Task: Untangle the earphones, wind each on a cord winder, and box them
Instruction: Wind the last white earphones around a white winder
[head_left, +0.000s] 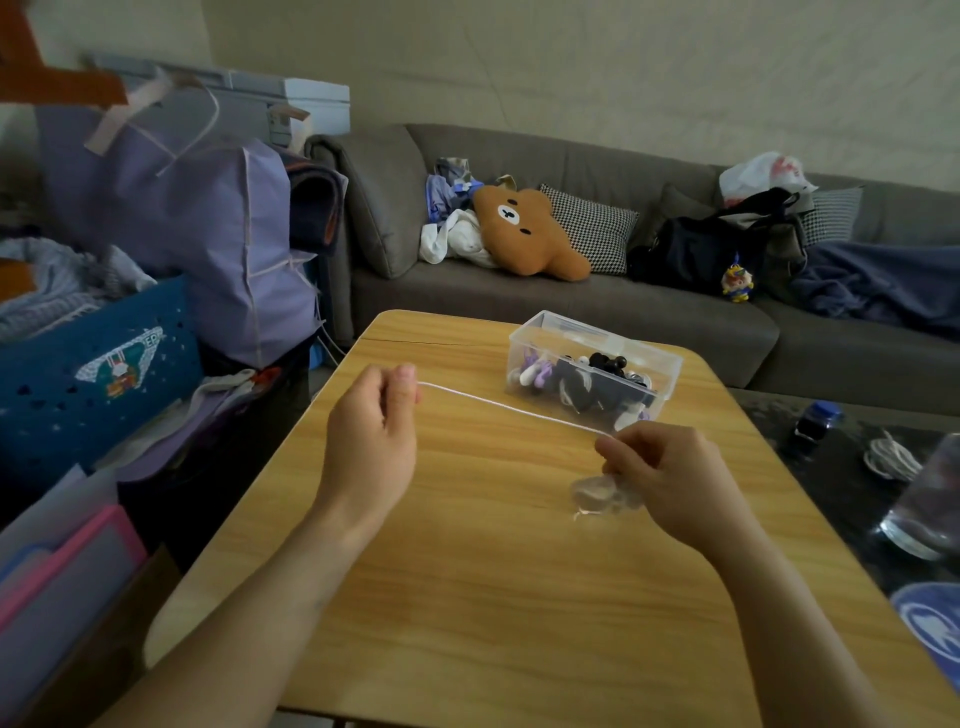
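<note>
A white earphone cord (511, 408) is stretched taut between my two hands above the wooden table (493, 597). My left hand (376, 434) pinches its far left end between thumb and fingers. My right hand (657, 470) grips the other end, and a blurred whitish object (595, 496), perhaps a cord winder or the cord's rest, hangs under its fingers. Behind the cord stands a clear plastic box (595, 366) holding several wound earphones in black, white and purple.
A grey sofa (571, 301) with a brown bear cushion (524, 231) and bags lies behind the table. A blue basket (93, 374) and purple bags crowd the left. On the dark surface at right sit a glass (930, 499), a coiled white cable (888, 460) and a small dark device (813, 426).
</note>
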